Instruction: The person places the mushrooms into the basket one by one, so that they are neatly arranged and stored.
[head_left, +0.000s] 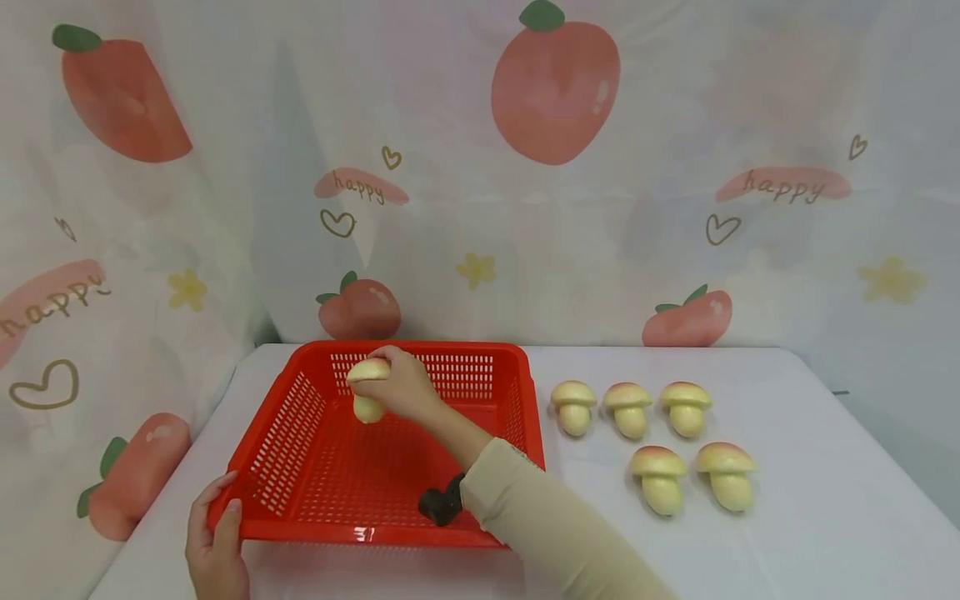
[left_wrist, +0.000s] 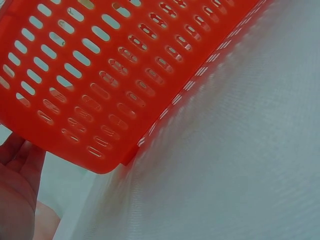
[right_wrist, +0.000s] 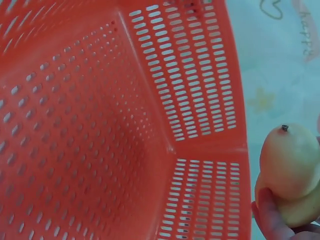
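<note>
While the left hand (head_left: 216, 542) grips the near left corner of the red basket (head_left: 360, 471), thumb over the front rim and fingers at the side, the right hand (head_left: 405, 383) reaches across to the rear of it with a toy mushroom (head_left: 369, 408). From where I stand, that mushroom is upright, cap at the top and stem pointing down, over the far left part of the basket. The right fingers and thumb are wrapped round it just under the cap, with no slack that I can see, and the right wrist view shows the rounded end of its stem hanging free.

Five more mushrooms (head_left: 573, 408) lie on the white table (head_left: 795, 542) to the right of the basket, three in a back row and two nearer. The sleeve (head_left: 555, 525) and a dark device (head_left: 442, 504) beside it hide some of the basket's floor from me.

I'd judge this to be the placing step, with five pieces left to bring over. The next move seems to call for lowering the stem to the floor and loosening the fingers gently, the left hand steadying the corner, so the piece doesn't roll
</note>
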